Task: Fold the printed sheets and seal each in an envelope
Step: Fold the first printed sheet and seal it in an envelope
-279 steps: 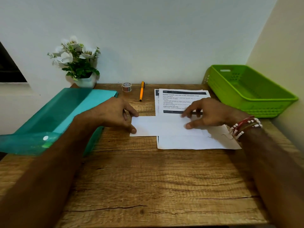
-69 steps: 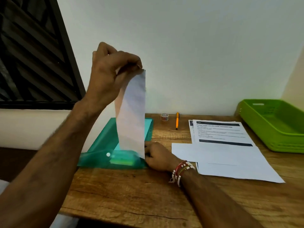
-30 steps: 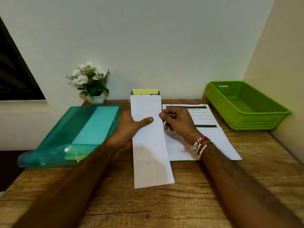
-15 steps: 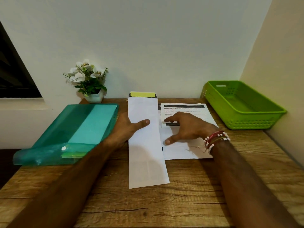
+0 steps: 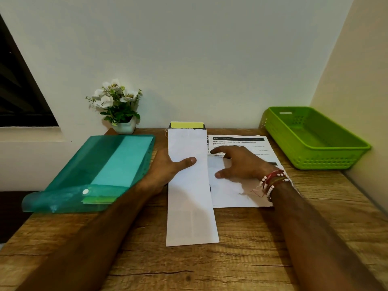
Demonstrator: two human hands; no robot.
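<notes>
A long white envelope [image 5: 191, 206] lies lengthwise on the wooden table [image 5: 210, 269], its flap with a yellow strip [image 5: 186, 124] at the far end. My left hand [image 5: 165, 166] grips the envelope's left edge, thumb on top and fingers underneath. To its right lies a stack of printed sheets [image 5: 241, 141] with a black header bar, and a blank white sheet area [image 5: 231, 194] lies nearer me. My right hand [image 5: 241, 164] rests flat on these sheets with fingers spread and grips nothing.
A teal plastic folder [image 5: 105, 164] with a snap button lies at the left. At the right, against the side wall, stands a green basket [image 5: 315, 143]. A small pot of white flowers [image 5: 123, 127] sits at the back by the wall.
My left hand brought the envelope from the folder to the table. In the last second my right hand left the envelope's edge, moved right onto the sheets and spread its fingers.
</notes>
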